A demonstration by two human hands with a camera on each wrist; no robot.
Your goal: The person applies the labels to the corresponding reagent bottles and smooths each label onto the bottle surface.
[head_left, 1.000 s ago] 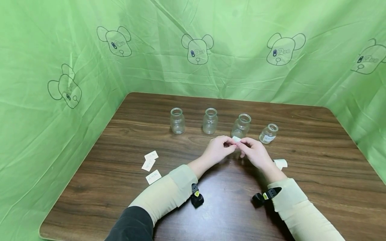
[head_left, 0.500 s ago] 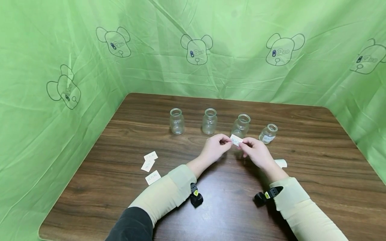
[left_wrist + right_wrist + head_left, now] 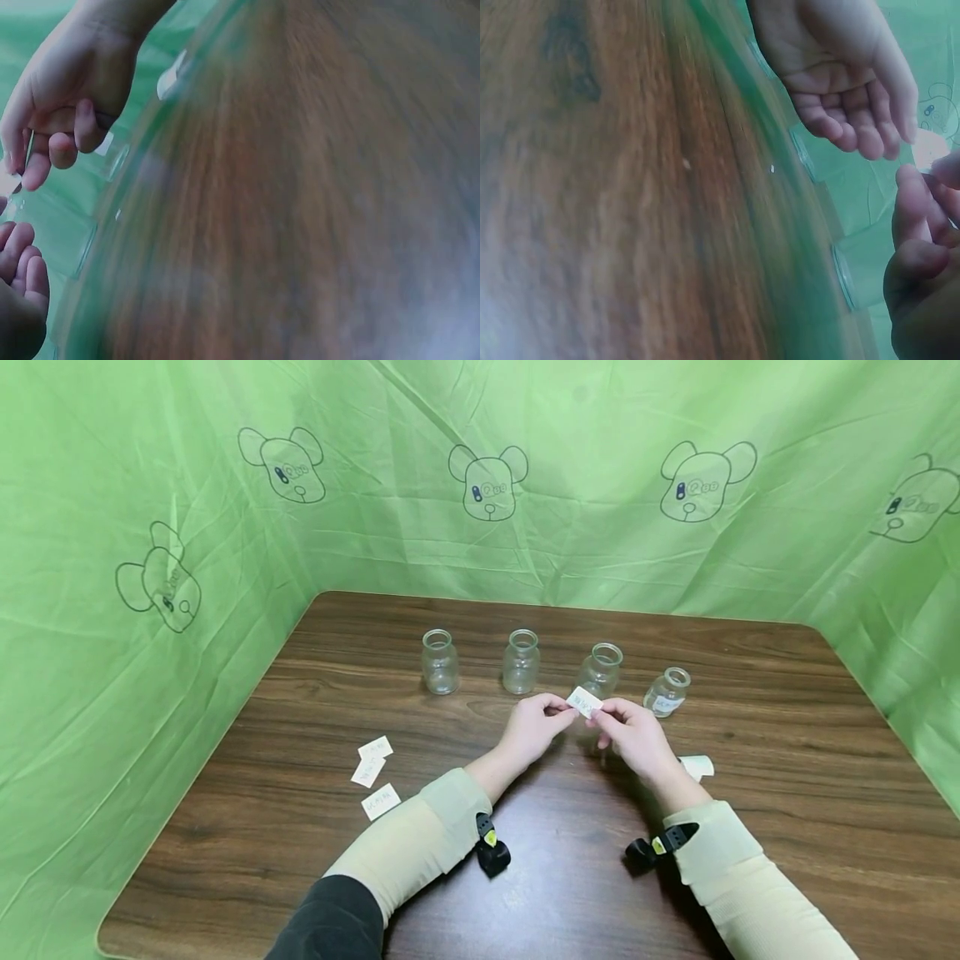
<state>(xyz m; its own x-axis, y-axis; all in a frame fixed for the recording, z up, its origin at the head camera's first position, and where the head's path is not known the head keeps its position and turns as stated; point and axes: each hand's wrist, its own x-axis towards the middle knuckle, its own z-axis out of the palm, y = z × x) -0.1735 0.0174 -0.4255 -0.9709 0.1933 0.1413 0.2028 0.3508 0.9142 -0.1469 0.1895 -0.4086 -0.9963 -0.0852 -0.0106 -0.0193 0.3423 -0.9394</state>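
A small white label [image 3: 584, 702] with handwriting is held up between both hands, in front of the third glass jar [image 3: 600, 670] from the left. My left hand [image 3: 532, 727] pinches its left end between thumb and finger. The opposite end is pinched by my right hand [image 3: 636, 739]. In the right wrist view the label [image 3: 930, 148] shows pale between the fingertips, with the right hand [image 3: 930, 262] at the lower right. A smaller jar [image 3: 667, 695] with a written label on its side stands just beyond the right hand.
Two more glass jars, the leftmost jar [image 3: 440, 664] and the second jar [image 3: 521, 664], stand in the same row. Three written labels lie at left, the nearest label [image 3: 381, 802] beside the left sleeve. A white piece [image 3: 697, 767] lies by the right wrist. Green cloth [image 3: 562, 560] surrounds the table.
The label, mostly covered by fingers a second ago, has come up slightly and turned so its written face shows. The fingertips have spread toward its ends; the jars have not moved.
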